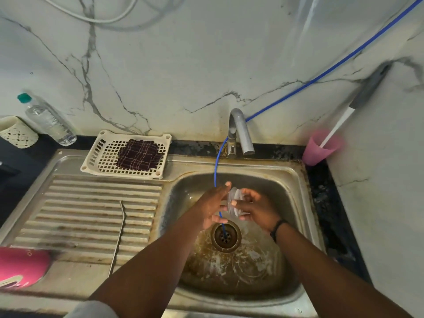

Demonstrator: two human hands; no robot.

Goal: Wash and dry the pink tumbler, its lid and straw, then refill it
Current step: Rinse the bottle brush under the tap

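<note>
lid: the clear round plastic lid point(235, 201) sits on edge between both hands, over the steel sink basin point(263, 180), just above the drain

left hand: the left hand point(212, 206) is laid flat against the lid's 9 o'clock face, fingers straight and pointing up toward 12, nothing curled

right hand: the right hand point(257, 208) grips the lid from 3 o'clock, fingers curled round its rim, thumb on the near face; black band on that wrist

tumbler: the pink tumbler body point(21, 267) lies on its side way out at 8 o'clock on the ribbed steel drainboard point(91, 214), well apart from the hands

straw: the thin bent metal straw point(119, 237) lies on the drainboard between tumbler and basin

drain: the round brass drain point(226, 236) has a thin blue hose point(215, 166) running down into it

tap: the grey curved tap point(239, 131) stands at 12 o'clock; can't tell if water is running

extras: white plastic basket point(96, 157) with a dark checked cloth point(138, 154) at 10 o'clock, clear water bottle point(49, 121) further left, pink cup point(320, 149) holding a white brush handle at 2 o'clock
</note>
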